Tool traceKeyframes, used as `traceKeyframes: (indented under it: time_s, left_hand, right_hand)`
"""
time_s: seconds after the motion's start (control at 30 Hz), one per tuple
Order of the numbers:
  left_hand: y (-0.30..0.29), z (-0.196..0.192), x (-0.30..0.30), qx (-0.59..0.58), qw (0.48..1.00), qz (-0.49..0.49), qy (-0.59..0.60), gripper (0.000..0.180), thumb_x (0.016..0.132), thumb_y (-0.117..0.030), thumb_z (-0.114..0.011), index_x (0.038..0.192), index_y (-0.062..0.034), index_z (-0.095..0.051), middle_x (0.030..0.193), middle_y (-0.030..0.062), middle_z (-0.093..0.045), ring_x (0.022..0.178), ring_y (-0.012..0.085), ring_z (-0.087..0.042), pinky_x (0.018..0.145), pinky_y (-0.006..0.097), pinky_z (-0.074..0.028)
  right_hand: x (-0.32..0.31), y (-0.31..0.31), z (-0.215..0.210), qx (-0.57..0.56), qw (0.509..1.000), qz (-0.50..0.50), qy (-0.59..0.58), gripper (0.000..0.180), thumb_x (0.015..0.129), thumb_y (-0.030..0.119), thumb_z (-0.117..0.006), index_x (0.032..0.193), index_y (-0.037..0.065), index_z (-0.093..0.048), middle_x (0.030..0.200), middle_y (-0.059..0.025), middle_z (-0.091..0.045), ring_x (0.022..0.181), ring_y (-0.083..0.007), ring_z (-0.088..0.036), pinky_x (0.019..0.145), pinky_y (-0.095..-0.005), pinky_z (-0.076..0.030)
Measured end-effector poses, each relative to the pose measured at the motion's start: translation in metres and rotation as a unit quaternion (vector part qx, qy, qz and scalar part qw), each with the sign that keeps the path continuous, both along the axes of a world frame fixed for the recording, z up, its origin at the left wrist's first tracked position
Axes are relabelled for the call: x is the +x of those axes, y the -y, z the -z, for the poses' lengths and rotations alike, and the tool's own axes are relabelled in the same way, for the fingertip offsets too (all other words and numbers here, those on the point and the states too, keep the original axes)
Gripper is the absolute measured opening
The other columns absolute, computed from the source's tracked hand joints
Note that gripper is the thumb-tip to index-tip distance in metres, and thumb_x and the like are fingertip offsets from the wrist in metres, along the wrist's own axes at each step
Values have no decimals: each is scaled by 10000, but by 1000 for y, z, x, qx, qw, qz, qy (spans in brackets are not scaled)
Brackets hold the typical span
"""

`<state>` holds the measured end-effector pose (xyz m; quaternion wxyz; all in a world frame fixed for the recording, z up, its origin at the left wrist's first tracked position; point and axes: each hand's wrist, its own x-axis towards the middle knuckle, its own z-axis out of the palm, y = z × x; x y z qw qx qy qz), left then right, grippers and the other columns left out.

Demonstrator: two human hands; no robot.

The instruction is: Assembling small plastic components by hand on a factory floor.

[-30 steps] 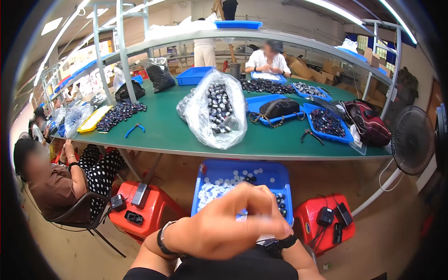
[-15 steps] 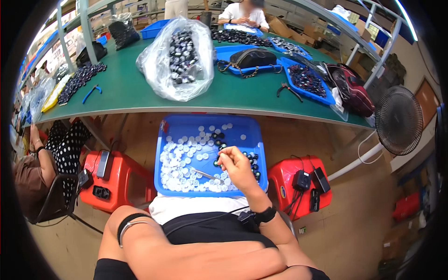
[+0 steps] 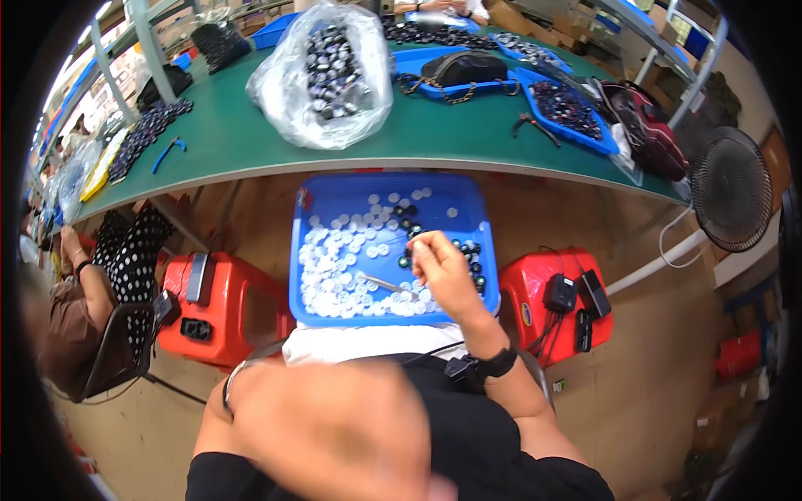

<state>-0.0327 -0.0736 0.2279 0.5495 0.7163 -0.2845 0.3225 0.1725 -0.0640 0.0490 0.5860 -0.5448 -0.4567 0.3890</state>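
My right hand (image 3: 447,271) hovers above a blue tray (image 3: 338,198) on my lap, thumb and fingers pinched together; what sits in the pinch, if anything, is too small to make out. White round plastic discs (image 3: 326,271) fill the tray's left and near part, with a few scattered at the far side. Dark round pieces (image 3: 478,269) lie to the right of my hand, and a few more beyond its fingertips. Silvery tweezers (image 3: 386,285) rest on the discs. My left hand (image 3: 334,430), smeared by motion, is close to my body at the bottom, away from the tray.
A green table (image 3: 451,138) ahead bears a clear bag (image 3: 267,100) of small parts, blue-handled pliers (image 3: 167,155), dark-handled pliers (image 3: 535,128) and blue trays. Red stools (image 3: 267,301) flank me. A fan (image 3: 732,190) stands right; a seated person (image 3: 75,326) is left.
My left hand and forearm have swung back from lying across my body and now blur at the lower middle. My right hand stays pinched over the tray. The whole view has shifted slightly.
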Motion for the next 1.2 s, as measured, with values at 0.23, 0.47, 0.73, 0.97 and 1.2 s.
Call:
traceKeyframes:
  time_s: [0.23, 0.47, 0.73, 0.97, 1.2]
  left_hand:
    - [-88, 148, 27, -543, 800, -119, -225, 346, 963, -79, -473, 1271, 80, -481, 1166, 179, -593, 1017, 222, -621, 918, 312, -503]
    - [-83, 200, 30, -631, 732, -83, -243, 335, 936, -117, -560, 1240, 17, -518, 1103, 115, -622, 971, 158, -627, 849, 266, -525]
    - [-80, 213, 27, -672, 709, -60, -206, 276, 947, -99, -537, 1202, 6, -538, 1099, 114, -611, 968, 139, -607, 822, 242, -511]
    - [-78, 216, 27, -688, 696, -47, -200, 295, 942, -71, -534, 1217, 30, -506, 1128, 140, -591, 980, 166, -606, 864, 263, -515]
    - [-77, 214, 26, -685, 698, -55, -201, 295, 935, -98, -562, 1204, 18, -527, 1077, 111, -610, 947, 146, -615, 844, 256, -520]
  right_hand:
    - [-5, 3, -3, 47, 997, 57, -5, 87, 937, 126, -570, 943, 39, -575, 706, 27, -523, 599, -32, -470, 509, -187, -389]
    - [-18, 4, 1, 107, 972, 89, 188, 64, 845, 57, -659, 853, -6, -652, 736, -30, -603, 612, -73, -506, 548, -225, -404]
    - [-27, 7, -1, 112, 947, 72, 291, 21, 785, 3, -662, 806, 3, -658, 669, -34, -572, 545, -75, -481, 485, -234, -382]
    - [-28, 8, 3, 117, 942, 90, 303, 23, 769, -1, -663, 784, 7, -648, 657, -34, -569, 522, -82, -475, 470, -241, -383]
    - [-28, 7, 5, 112, 938, 111, 309, 33, 761, 1, -665, 765, 17, -637, 642, -29, -570, 512, -81, -471, 470, -240, -381]
